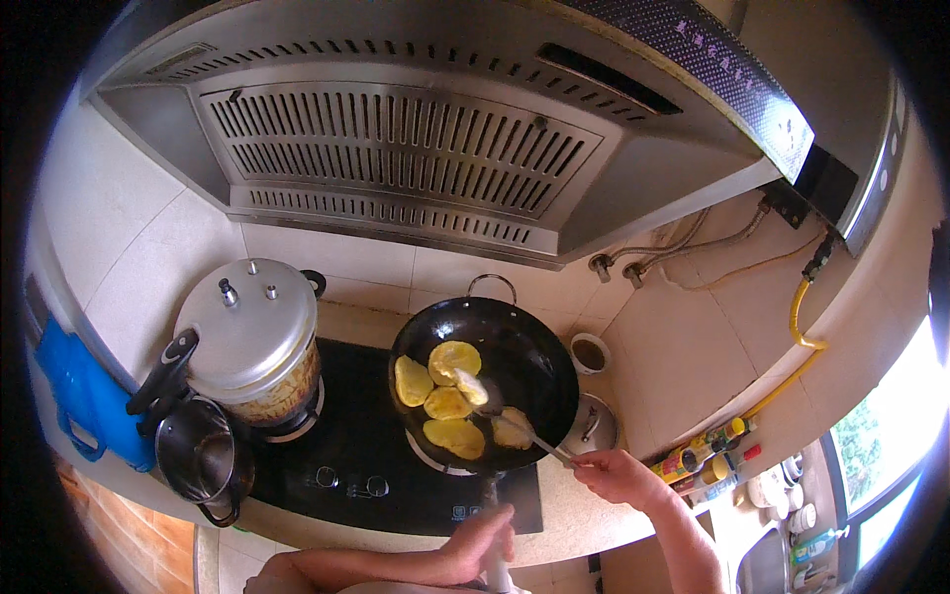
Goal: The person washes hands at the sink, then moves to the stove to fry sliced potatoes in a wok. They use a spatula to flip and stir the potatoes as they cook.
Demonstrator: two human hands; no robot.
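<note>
A black wok sits on the right burner, its loop handle towards the wall. My left hand, slightly blurred, is closed around the wok's long handle at the bottom of the view. Several flat yellow pieces of fried food lie in the wok, mostly in its left half. In my right hand is a metal spatula that reaches in over the wok's right rim. Its blade is near the middle, beside a paler, blurred piece; whether that piece rests on the blade is unclear.
A pressure cooker occupies the left burner of the black glass hob, with a dark pot before it. The range hood overhangs both. On the right stand a cup of dark contents, a metal lid and several bottles.
</note>
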